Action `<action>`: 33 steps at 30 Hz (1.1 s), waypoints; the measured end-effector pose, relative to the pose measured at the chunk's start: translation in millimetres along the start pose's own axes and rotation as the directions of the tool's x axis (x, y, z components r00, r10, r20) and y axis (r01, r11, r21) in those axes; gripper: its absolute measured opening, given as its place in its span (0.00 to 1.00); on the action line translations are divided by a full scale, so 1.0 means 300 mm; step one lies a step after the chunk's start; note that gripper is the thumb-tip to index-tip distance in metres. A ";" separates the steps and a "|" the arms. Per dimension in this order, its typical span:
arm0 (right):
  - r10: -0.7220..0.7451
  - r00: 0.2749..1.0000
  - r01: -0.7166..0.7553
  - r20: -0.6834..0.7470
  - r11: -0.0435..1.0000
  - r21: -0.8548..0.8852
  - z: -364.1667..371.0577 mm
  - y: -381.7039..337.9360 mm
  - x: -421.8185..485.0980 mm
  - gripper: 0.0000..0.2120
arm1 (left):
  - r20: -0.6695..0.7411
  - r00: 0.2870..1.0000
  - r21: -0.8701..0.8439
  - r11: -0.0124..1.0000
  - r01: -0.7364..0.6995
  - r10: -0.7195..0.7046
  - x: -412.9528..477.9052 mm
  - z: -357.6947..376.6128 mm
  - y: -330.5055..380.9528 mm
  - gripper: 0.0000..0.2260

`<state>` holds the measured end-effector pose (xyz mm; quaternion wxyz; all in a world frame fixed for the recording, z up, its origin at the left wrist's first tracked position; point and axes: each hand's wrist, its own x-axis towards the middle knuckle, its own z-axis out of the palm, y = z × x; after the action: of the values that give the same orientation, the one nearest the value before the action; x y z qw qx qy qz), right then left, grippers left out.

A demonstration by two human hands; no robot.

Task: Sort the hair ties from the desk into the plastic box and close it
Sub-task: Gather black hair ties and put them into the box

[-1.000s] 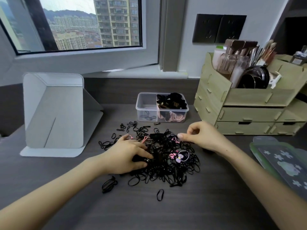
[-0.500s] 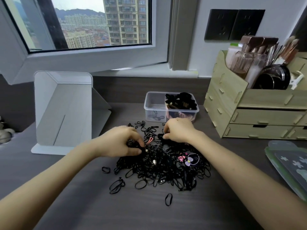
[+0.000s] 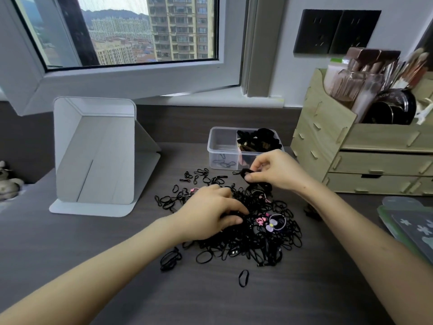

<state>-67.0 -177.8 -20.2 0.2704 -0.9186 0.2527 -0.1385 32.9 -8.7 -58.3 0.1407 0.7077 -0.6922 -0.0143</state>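
Observation:
A pile of thin black hair ties (image 3: 253, 240) lies spread on the dark desk, with a few pink and purple decorated ones (image 3: 273, 222) among them. My left hand (image 3: 208, 214) rests palm down on the left part of the pile, fingers pressed into the ties. My right hand (image 3: 278, 171) hovers at the pile's far edge, pinching a thick black hair tie (image 3: 246, 173) between thumb and fingers. Just behind it stands the clear plastic box (image 3: 221, 146), lidless, with thick black ties heaped in its right compartment and a few thin ones in the left.
A white folding mirror stand (image 3: 93, 156) stands at the left. A wooden organizer (image 3: 346, 146) with drawers and cosmetics fills the right. A green patterned sheet (image 3: 410, 226) lies at the right edge. Loose single ties (image 3: 243, 277) lie near the front.
My right hand has lifted off the pile toward the box with a thick black tie pinched in it. My left hand has slid down and right onto the pile.

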 end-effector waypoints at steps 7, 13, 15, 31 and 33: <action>0.044 0.999 -0.043 -0.023 0.998 0.050 -0.033 0.056 -0.017 0.10 | 0.262 0.965 0.237 0.971 -0.040 -0.025 0.084 0.021 0.026 0.12; 0.109 0.991 -0.075 -0.079 0.936 0.345 -0.067 0.072 -0.020 0.06 | 0.206 0.978 0.089 0.996 0.026 -0.044 0.109 0.003 0.015 0.08; 0.134 0.988 -0.089 -0.079 0.905 0.417 -0.074 0.084 -0.012 0.06 | 0.198 0.978 0.008 0.998 0.067 -0.067 0.110 -0.004 0.002 0.06; 0.188 0.982 -0.163 -0.024 0.905 0.394 -0.018 0.134 0.008 0.08 | 0.268 0.957 -0.080 0.988 0.133 -0.107 0.138 -0.021 -0.012 0.09; 0.170 0.985 -0.149 -0.019 0.906 0.397 -0.030 0.130 0.003 0.08 | 0.237 0.959 -0.204 0.957 0.205 -0.155 0.138 -0.048 -0.023 0.10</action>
<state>-84.8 -210.4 -34.9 0.4531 -0.8176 0.3011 -0.1885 44.4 -46.8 -38.9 0.1416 0.7415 -0.6296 -0.1839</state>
